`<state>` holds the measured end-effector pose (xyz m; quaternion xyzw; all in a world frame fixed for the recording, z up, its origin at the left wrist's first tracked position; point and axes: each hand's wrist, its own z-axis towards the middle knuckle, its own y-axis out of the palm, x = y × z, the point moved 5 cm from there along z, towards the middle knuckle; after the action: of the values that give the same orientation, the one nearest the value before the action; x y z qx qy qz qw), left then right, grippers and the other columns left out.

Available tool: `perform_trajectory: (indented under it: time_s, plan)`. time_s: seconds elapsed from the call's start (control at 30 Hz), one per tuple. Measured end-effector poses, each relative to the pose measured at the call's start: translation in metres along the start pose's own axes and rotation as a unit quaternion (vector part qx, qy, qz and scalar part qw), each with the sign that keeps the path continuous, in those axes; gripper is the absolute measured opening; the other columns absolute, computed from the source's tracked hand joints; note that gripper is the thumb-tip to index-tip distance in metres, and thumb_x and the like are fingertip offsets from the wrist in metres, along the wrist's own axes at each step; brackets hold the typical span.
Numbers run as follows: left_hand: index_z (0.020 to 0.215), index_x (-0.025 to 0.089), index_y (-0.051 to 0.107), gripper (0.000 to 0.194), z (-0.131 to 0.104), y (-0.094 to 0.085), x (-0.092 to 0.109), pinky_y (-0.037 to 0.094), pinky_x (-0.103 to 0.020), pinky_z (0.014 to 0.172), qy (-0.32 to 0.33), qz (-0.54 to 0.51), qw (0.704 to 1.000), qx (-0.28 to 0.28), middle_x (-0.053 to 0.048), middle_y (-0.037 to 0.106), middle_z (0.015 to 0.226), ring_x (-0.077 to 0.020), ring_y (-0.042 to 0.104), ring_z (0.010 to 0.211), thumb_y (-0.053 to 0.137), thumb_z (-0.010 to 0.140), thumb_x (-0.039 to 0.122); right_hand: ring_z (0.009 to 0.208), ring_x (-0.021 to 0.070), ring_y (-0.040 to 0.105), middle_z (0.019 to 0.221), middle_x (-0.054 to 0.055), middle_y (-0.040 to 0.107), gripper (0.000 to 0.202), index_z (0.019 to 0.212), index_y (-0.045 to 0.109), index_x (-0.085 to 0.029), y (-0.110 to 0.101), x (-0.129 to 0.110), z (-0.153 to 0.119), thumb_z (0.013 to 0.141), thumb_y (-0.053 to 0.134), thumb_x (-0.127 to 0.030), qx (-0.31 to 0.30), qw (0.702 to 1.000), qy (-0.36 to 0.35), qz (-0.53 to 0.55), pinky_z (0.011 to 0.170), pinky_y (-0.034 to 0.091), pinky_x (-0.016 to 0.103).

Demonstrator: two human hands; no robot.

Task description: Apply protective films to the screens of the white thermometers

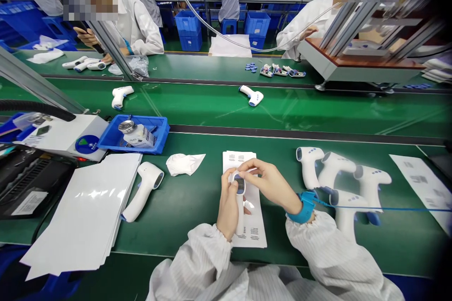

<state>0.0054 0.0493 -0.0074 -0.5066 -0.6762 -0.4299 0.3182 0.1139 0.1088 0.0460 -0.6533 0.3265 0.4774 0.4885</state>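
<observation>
My left hand is wrapped round a white infrared thermometer, its small dark screen facing up. At the upper edge of that screen, the thumb and forefinger of my right hand are pinched together. Whatever they grip is too small to make out. A blue strap circles my right wrist, with a blue cord running off to the right. Beneath my hands lies a stack of printed label sheets. Several more thermometers stand or lie to the right, and one thermometer rests on the left.
White sheets and a crumpled white paper lie left. A blue tray holds a bottle beside a white box-shaped machine. Beyond, a green conveyor belt carries two thermometers. Co-workers sit opposite.
</observation>
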Motion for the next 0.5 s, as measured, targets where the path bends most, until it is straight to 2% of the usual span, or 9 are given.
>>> perform_trajectory:
  time_s: [0.07, 0.2, 0.33, 0.5]
  plan:
    - [0.132, 0.029, 0.037, 0.044, -0.001, 0.0, 0.0, 0.05, -0.021, 0.043, 0.002, 0.0, 1.0, 0.0, 0.001, 0.052, 0.074, -0.0138, 0.053, 0.059, 0.037, 0.093, 0.05, 0.082, 0.017, 0.063, 0.086, 0.002, 0.067, 0.014, 0.086, 0.062, -0.02, -0.004, 0.007, -0.004, 0.086, 0.057, -0.033, 0.001, 0.999, 0.026, 0.043, 0.078, 0.05, 0.032]
    - [0.131, 0.031, 0.039, 0.041, -0.008, 0.0, 0.009, 0.052, -0.023, 0.05, 0.037, 0.031, 0.999, 0.005, -0.006, 0.054, 0.108, -0.0151, 0.056, 0.073, 0.039, 0.094, 0.049, 0.081, 0.0161, 0.062, 0.09, 0.002, 0.064, 0.014, 0.085, 0.062, -0.021, -0.007, 0.007, -0.015, 0.085, 0.061, -0.035, 0.027, 0.999, 0.02, 0.032, 0.076, 0.05, 0.03]
    - [0.131, 0.032, 0.041, 0.038, -0.016, 0.0, 0.027, 0.053, -0.027, 0.061, 0.11, 0.085, 0.99, 0.011, -0.007, 0.05, 0.126, -0.0191, 0.057, 0.089, 0.04, 0.095, 0.043, 0.084, 0.0173, 0.06, 0.09, 0.003, 0.061, 0.011, 0.077, 0.061, -0.021, -0.007, -0.016, -0.023, 0.081, 0.066, -0.03, 0.092, 0.995, -0.041, 0.016, 0.072, 0.052, 0.03]
    - [0.132, 0.031, 0.041, 0.036, -0.021, -0.006, 0.043, 0.049, -0.033, 0.081, 0.201, 0.149, 0.968, 0.036, -0.007, 0.051, 0.127, -0.0221, 0.055, 0.105, 0.041, 0.095, 0.033, 0.082, 0.0189, 0.06, 0.084, 0.003, 0.062, 0.012, 0.07, 0.06, -0.023, -0.006, -0.047, -0.03, 0.081, 0.065, -0.023, 0.118, 0.986, -0.112, -0.034, 0.073, 0.05, 0.033]
